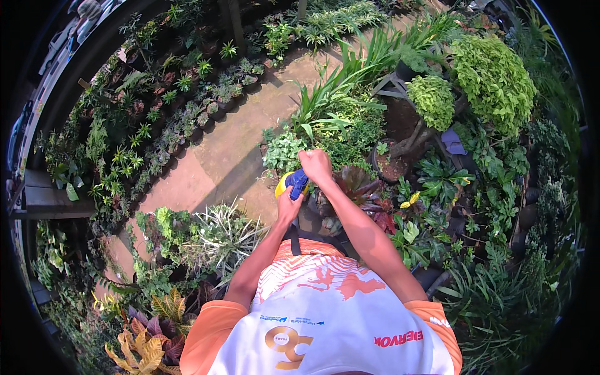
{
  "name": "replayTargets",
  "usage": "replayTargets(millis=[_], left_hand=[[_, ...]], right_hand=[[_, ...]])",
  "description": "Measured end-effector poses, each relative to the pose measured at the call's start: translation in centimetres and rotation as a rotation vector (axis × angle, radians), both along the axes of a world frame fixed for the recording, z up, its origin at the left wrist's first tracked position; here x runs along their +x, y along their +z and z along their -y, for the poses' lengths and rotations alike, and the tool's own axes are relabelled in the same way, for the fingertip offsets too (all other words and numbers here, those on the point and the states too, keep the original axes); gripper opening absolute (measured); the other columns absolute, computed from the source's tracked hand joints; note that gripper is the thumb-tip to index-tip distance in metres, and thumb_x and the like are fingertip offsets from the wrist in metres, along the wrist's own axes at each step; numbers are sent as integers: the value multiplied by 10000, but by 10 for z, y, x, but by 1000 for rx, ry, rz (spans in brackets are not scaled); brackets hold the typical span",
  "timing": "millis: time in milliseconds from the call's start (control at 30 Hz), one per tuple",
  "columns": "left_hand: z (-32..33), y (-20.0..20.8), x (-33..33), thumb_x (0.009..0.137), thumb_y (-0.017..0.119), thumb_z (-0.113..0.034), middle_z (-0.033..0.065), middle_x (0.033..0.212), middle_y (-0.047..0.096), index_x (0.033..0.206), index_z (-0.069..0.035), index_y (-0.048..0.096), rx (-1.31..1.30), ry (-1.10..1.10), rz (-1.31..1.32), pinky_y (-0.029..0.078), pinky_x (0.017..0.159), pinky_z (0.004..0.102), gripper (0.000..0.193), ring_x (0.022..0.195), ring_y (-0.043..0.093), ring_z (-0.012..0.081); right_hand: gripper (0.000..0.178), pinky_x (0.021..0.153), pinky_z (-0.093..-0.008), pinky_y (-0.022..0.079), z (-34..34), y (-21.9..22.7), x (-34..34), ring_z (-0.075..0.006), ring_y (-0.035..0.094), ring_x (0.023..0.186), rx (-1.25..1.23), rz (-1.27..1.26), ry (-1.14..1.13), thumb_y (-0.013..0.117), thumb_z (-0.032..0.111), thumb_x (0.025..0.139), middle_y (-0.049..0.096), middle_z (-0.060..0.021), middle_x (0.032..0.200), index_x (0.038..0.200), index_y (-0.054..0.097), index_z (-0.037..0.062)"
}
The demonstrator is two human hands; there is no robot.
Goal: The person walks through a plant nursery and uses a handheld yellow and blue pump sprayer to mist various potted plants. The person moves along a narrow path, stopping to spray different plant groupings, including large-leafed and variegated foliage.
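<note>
A spray bottle with a yellow body and a blue head [297,180] is held out in front of my waist, near the middle of the view. My left hand [288,205] is closed round its near side, with the blue trigger-like part by the fingers. Just beyond the blue head, my right hand [316,165] makes a closed fist. What that fist grips, if anything, is hidden by the fingers. Below the hands, leafy light-green plants [284,152] and a dark reddish bromeliad [356,189] grow close by.
A paved path [231,134] runs from the lower left to the upper middle, edged by rows of small potted plants [187,122]. At right stands a potted tree [406,147] with rounded green foliage. A spiky variegated plant [228,234] is left of my left forearm.
</note>
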State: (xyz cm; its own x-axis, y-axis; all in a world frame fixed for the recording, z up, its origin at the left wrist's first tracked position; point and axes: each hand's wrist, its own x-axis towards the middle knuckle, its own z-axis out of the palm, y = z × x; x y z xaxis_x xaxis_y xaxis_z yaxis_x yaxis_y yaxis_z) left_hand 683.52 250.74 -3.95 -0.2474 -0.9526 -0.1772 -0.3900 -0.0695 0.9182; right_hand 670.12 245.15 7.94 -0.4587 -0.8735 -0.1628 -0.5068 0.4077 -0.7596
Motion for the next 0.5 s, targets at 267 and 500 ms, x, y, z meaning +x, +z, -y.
replayTargets(millis=[267,500], left_hand=[[-4,10,1,766,674,-177,168,654,598,838,2,601,-30,19,-87,473,591,399,207,580,599,279],[10,-28,2,768,659,-164,184,664,599,856,9,596,-160,-23,-81,470,578,389,204,592,613,296]], right_hand=[[370,713,-475,514,6,-60,13,-397,658,734,210,5,143,560,376,842,670,-212,760,753,722,55],[481,462,-396,382,15,-5,-7,-202,466,391,7,79,152,602,362,832,474,-121,442,518,550,1]])
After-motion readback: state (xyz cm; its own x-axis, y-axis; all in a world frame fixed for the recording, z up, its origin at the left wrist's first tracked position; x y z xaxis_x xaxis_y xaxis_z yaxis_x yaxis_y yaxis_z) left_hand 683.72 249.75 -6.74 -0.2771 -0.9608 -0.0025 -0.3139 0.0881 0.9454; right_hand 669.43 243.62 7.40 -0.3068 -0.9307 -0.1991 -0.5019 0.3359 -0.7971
